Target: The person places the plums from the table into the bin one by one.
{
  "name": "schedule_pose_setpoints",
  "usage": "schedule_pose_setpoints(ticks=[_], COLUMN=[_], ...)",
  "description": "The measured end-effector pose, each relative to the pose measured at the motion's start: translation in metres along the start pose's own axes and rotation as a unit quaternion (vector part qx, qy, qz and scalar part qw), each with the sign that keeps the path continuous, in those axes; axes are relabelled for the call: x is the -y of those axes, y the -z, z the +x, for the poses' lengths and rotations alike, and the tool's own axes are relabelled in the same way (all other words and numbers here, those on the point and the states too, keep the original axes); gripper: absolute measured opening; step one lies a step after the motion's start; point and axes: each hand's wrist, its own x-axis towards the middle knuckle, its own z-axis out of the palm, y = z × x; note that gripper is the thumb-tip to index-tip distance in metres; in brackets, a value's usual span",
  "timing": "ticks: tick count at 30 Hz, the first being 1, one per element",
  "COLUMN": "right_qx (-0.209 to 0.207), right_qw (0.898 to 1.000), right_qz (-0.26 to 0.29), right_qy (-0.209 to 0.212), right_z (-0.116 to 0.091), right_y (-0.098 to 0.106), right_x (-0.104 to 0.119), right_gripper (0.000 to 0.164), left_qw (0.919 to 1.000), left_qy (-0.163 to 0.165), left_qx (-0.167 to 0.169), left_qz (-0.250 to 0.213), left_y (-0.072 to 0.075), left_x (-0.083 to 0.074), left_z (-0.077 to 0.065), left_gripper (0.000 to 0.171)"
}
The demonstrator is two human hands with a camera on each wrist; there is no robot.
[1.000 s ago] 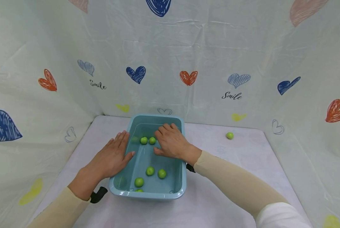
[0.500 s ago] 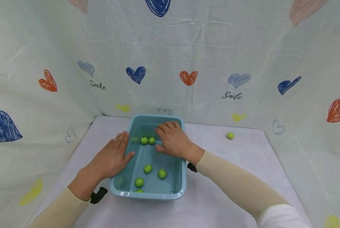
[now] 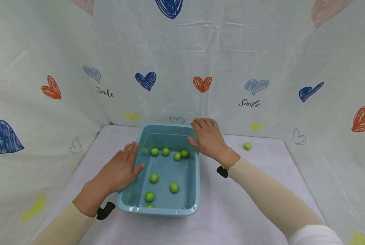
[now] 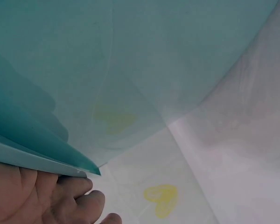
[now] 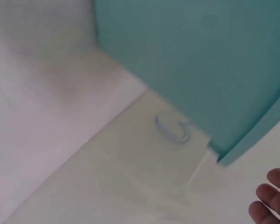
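A light blue plastic basin (image 3: pixel 158 209) holds several small round green fruits (image 3: pixel 174 187). My left hand (image 3: pixel 116 170) rests with straight fingers along its left rim, palm against the edge in the left wrist view. At the far right corner, my right hand (image 3: pixel 209 137) is over the rim, fingers loosely extended and nothing in them; in the right wrist view its fingertips (image 5: pixel 270 196) show beside the basin wall (image 5: pixel 186 60). Two fruits (image 3: pixel 177 156) lie close together near the basin's right wall. One fruit near the front wall is partly hidden.
One more green fruit (image 3: pixel 247 146) lies on the white-covered table (image 3: pixel 243 190), to the right of my right hand. A white curtain (image 3: pixel 176 44) printed with hearts stands close behind the table and along both sides.
My right hand has moved from inside the basin right and back to its rim, uncovering two fruits there. One fruit in the front half has rolled left and back. The left hand stays put.
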Motion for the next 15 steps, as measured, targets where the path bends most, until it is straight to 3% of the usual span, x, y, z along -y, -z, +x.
schedule_pose_setpoints(ticks=[8, 15], right_qx=[-0.016, 0.012], right_qw=[0.994, 0.984], right_qz=[0.007, -0.016], right_qy=[-0.108, -0.175], right_z=[-0.017, -0.045], right_y=[-0.002, -0.019], right_x=[-0.052, -0.101], right_gripper=[0.051, 0.052], left_qw=[1.0, 1.0], left_qy=[0.001, 0.002], left_qx=[0.001, 0.0], left_qz=[0.001, 0.004], left_y=[-0.001, -0.002], left_x=[0.0, 0.001], left_z=[0.0, 0.0], left_gripper=[0.076, 0.077])
